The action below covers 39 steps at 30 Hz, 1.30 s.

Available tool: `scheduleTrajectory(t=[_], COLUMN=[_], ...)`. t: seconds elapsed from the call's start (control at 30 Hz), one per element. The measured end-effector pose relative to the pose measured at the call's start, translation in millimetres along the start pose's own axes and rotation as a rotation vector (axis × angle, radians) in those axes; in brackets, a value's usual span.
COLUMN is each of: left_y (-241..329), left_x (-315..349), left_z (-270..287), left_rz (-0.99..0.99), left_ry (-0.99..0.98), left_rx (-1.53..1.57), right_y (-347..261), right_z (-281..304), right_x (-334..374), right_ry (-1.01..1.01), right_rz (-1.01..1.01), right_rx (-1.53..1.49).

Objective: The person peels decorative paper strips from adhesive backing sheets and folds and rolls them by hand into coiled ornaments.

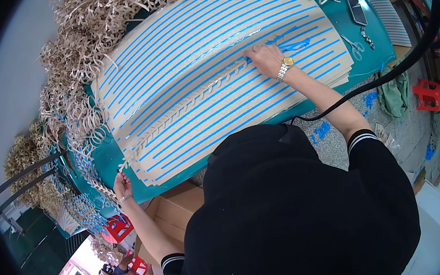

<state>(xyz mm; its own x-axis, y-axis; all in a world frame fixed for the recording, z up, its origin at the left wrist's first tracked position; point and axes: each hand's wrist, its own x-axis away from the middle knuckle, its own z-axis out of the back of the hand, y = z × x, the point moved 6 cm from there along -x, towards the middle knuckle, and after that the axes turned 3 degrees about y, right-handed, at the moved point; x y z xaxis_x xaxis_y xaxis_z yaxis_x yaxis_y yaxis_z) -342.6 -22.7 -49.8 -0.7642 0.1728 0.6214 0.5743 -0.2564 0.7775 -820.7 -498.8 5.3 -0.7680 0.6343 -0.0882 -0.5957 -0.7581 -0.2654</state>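
Observation:
A stack of large beige sheets (185, 50) with blue stripes lies before me, its top sheet bulging upward in a ridge. Along the sheet runs a cut beige leaf garland (190, 104), slanting from lower left to upper right. At the lower left corner, my left hand (122, 185) pinches the garland's end just off the sheet's edge. My right hand (266, 60), wearing a wristwatch, is closed over the sheet near the garland's other end. Thin blue strips (296, 44) trail out to its right, and a bit of blue shows at its fingertips.
Piles of beige leaf garlands (97, 22) heap up at the green table's (374, 32) far left. Scissors (354, 45) and a phone-like dark device (356, 7) lie at the right. A black cable (384, 82) crosses near my right arm. Red stools (428, 94) and a cardboard box (176, 208) stand below.

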Motion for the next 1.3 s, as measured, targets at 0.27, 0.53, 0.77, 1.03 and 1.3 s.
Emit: scheduleTrajectory(t=[0.27,0.53,0.77,1.03,1.3], left_y=[-2,-15,-9,-4,-10], left_x=[-2,-34,-48,-25,7], left_z=[-14,31,31,26,-49], left_rz=[0.010,0.133,0.192,0.195,0.171], left_ry=[0.018,-0.037,0.093,0.088,-0.214], left_rx=[0.003,0.082,0.003,0.002,-0.095], right_y=[6,141,348,419,392], right_z=[-1,32,129,184,76], right_x=[8,29,135,278,426], right_ry=[0.094,0.422,0.684,1.423,0.659], right_rz=[0.037,-0.593,-1.257,-1.663,-1.799], right_rx=[0.030,-0.059,0.069,-0.409,-0.098])
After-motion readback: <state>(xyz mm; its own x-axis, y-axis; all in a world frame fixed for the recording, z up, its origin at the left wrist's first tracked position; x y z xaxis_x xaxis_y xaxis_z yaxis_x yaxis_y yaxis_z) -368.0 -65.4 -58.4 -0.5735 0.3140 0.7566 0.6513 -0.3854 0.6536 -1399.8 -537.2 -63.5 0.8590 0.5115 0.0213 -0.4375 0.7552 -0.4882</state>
